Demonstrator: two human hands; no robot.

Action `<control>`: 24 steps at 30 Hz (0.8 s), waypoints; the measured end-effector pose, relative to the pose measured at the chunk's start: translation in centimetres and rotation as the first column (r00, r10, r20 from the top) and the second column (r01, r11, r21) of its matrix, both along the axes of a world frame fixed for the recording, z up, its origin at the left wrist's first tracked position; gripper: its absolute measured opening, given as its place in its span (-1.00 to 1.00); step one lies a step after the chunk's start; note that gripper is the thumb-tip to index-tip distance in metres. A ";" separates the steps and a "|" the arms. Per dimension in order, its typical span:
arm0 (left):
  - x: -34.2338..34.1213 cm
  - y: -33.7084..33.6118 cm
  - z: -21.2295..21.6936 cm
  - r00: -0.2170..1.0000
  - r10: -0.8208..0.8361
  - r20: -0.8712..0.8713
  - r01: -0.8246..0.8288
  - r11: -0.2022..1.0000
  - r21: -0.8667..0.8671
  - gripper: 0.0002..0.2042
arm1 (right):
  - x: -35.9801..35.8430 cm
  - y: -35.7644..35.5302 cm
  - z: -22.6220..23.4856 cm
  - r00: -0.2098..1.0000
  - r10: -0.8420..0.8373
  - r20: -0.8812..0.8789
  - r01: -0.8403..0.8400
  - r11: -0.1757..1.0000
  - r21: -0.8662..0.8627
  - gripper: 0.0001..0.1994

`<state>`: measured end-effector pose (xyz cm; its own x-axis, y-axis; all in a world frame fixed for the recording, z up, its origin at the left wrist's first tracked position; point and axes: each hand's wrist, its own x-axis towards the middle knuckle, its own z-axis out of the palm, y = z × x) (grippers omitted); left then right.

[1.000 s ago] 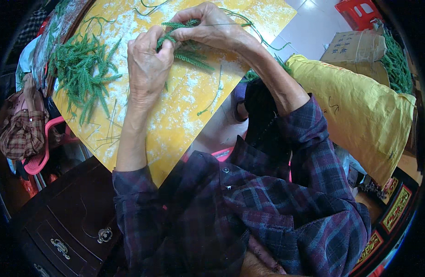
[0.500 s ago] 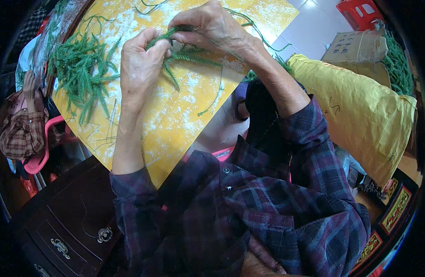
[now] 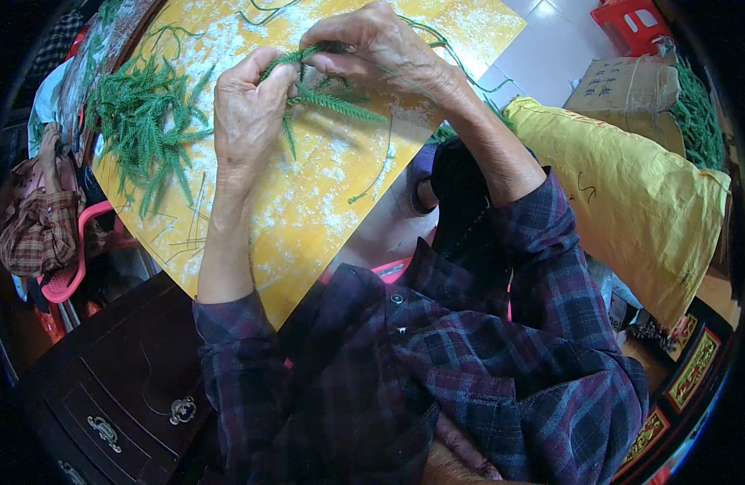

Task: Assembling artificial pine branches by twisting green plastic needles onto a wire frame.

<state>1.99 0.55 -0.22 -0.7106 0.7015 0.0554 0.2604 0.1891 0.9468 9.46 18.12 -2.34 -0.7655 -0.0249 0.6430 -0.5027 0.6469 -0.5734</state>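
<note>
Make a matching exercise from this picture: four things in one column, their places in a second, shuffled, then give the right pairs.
Things
1. green sprig
2. pile of green sprigs
3. yellow sack
4. dark drawer chest

Places
A. to the person's right, beside the yellow board
B. lower left, under the board's corner
C. held between the left hand and the right hand
D. lying on the left part of the board

Pairs: 1-C, 2-D, 3-A, 4-B
</note>
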 end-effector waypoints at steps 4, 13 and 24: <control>0.0 0.1 0.0 0.999 0.042 -0.033 -0.043 0.999 -0.017 -0.90 | -0.1 -0.2 0.0 1.000 0.009 0.006 -0.009 0.999 0.048 -0.80; 0.8 0.7 -0.3 0.991 0.136 -0.003 -0.136 0.991 0.016 -0.88 | -0.7 -1.7 -1.3 0.966 -0.241 -0.090 0.247 0.968 0.050 -0.79; 0.6 0.4 -0.1 0.956 -0.037 0.290 -0.048 0.958 0.283 -0.83 | -0.8 -2.2 -0.8 0.900 -0.351 -0.256 0.362 0.932 -0.007 -0.85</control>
<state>2.58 0.99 -0.34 -0.7295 0.6827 0.0430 -0.0332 -0.0982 0.9946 8.63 15.87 -3.16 -0.5429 0.1904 0.8179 -0.3573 0.8291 -0.4301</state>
